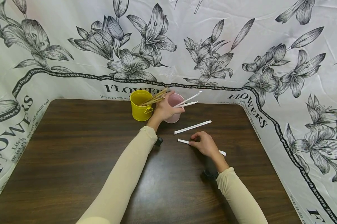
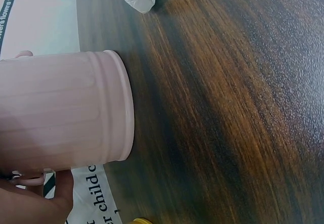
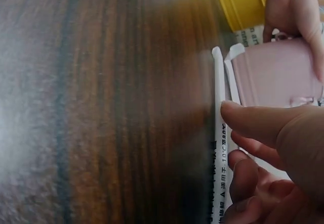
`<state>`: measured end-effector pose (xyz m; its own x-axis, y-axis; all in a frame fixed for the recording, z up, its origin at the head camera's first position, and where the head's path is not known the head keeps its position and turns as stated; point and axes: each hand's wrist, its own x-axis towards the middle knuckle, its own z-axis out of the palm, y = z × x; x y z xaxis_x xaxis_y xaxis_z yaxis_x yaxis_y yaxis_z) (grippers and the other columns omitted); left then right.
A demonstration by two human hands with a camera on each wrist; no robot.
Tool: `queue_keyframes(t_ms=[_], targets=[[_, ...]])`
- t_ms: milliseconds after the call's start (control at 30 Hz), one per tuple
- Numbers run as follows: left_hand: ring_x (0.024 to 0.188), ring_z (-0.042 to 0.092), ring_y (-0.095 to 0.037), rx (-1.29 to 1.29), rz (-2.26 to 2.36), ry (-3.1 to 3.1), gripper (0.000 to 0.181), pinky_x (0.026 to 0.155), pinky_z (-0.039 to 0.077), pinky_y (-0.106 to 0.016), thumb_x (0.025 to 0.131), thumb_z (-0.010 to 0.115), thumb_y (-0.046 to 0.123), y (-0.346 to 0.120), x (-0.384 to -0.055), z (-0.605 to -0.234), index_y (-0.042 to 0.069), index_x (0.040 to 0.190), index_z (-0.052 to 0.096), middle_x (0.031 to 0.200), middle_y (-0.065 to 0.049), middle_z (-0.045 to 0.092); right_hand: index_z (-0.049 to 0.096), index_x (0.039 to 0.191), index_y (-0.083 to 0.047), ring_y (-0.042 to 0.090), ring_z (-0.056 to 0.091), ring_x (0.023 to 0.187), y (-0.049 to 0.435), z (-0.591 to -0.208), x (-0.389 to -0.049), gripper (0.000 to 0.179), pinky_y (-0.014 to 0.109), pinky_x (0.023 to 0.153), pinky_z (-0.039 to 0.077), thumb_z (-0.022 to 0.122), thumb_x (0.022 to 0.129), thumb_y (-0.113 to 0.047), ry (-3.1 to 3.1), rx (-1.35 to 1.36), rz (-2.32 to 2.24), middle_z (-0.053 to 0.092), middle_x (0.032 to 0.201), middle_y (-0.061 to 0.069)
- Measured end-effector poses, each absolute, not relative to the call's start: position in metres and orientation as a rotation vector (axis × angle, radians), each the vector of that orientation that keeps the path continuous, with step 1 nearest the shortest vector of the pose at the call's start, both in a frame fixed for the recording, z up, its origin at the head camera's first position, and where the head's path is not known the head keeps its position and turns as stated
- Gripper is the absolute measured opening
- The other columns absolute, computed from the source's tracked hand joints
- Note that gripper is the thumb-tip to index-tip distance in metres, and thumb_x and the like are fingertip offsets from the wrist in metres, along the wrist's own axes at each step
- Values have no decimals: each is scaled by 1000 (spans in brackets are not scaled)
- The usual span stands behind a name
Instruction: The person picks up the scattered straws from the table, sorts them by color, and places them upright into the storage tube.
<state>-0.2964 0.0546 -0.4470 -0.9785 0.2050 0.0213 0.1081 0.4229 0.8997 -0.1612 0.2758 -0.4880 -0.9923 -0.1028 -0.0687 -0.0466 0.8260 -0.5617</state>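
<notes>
My left hand [image 1: 165, 107] grips the pink bucket [image 1: 173, 119] at its left side and rim, thumb reaching across the front. Two white paper-wrapped straws [image 1: 191, 97] lean out of that bucket to the right. In the left wrist view the pink bucket [image 2: 55, 107] fills the left side, with part of the hand below it. My right hand [image 1: 206, 144] pinches another wrapped straw [image 1: 183, 141] low over the table, its far end showing past the wrist. Printed lettering runs along this straw [image 3: 218, 87] in the right wrist view. One more wrapped straw [image 1: 192, 127] lies just beyond the right hand.
A yellow bucket [image 1: 140, 113] holding several thin brown sticks [image 1: 152, 100] stands left of the pink one. Both are near the back edge of the dark wooden table [image 1: 73, 149]. A white flower-printed cloth [image 1: 179, 71] hangs behind and along the sides.
</notes>
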Motion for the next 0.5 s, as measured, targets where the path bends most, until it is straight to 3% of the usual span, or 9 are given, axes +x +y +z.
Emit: queue_keyframes(t_ms=[500], targets=[[144,36,-37,281,1620,2562,100,116,37,-55,70,92,44,55,-296,-448,35,154,38,162,-7,34,73,90,-14,20,60,85,268,-485,-155,10,38,75,51,80,89,-22,2956,-242,-736,66,95,6]])
